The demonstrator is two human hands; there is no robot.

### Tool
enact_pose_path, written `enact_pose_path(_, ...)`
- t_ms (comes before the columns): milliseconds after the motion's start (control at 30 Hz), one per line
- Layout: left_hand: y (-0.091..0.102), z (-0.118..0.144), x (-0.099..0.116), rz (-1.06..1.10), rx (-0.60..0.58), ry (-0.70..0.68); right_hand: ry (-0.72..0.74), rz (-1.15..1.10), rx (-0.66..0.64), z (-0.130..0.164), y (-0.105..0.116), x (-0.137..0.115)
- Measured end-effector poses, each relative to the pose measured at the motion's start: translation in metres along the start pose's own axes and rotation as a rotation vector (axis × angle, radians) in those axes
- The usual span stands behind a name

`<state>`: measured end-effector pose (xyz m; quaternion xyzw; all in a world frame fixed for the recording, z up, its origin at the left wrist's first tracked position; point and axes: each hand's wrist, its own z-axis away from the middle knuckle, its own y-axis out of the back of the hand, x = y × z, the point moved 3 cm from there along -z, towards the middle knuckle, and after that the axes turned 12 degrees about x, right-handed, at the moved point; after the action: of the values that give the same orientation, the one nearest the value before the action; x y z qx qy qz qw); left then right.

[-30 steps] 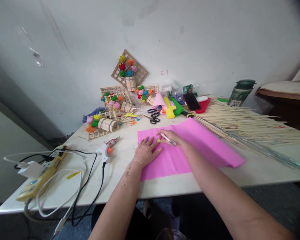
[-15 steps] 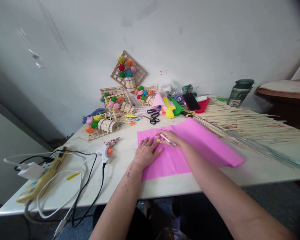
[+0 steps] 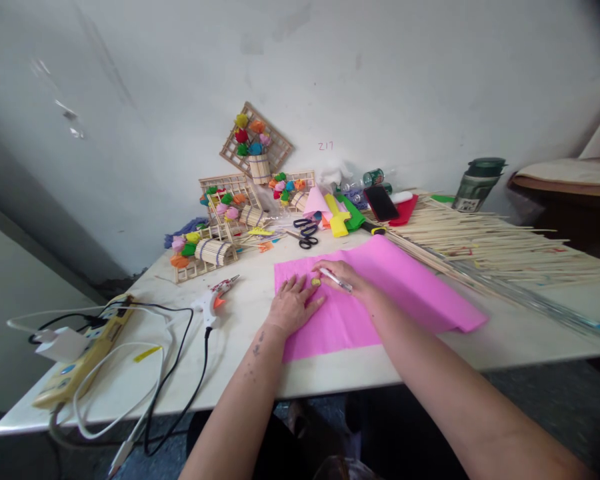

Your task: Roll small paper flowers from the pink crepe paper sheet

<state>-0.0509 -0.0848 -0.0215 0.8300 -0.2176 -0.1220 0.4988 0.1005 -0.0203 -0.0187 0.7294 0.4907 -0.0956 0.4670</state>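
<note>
A sheet of pink crepe paper [image 3: 350, 320] lies spread on the table, its right part folded or rolled over. My left hand [image 3: 294, 305] rests flat on the paper's left side with fingers stretched out. Between my two hands sits a small round yellow piece [image 3: 316, 282], close to the left fingertips. My right hand [image 3: 344, 276] grips a white pen [image 3: 338, 280] over the paper beside the yellow piece. Whether the pen's tip touches the paper I cannot tell.
Behind the paper are black-handled scissors [image 3: 306, 233], a phone [image 3: 380, 203] and flower-decorated stick frames [image 3: 215, 251]. A glue gun [image 3: 209, 307] and a power strip [image 3: 80, 360] with cables lie left. Thin wooden sticks [image 3: 480, 243] and a green bottle [image 3: 479, 185] are at right.
The view has shifted very slightly. Both hands, the pen and the pink paper stay in nearly the same places.
</note>
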Motion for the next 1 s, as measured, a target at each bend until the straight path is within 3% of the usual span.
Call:
enact_pose_path(333, 0.001, 0.000, 0.003, -0.015, -0.014, 0.006, -0.084, 0.049, -0.027, -0.001, 0.001, -0.002)
enact_pose_path(600, 0.001, 0.000, 0.003, 0.008, -0.045, 0.035, -0.197, -0.195, 0.258, -0.008, 0.001, -0.003)
enact_pose_path(1000, 0.001, 0.001, 0.002, 0.005, -0.104, 0.050, -0.238, -0.282, 0.071, -0.006, -0.016, -0.008)
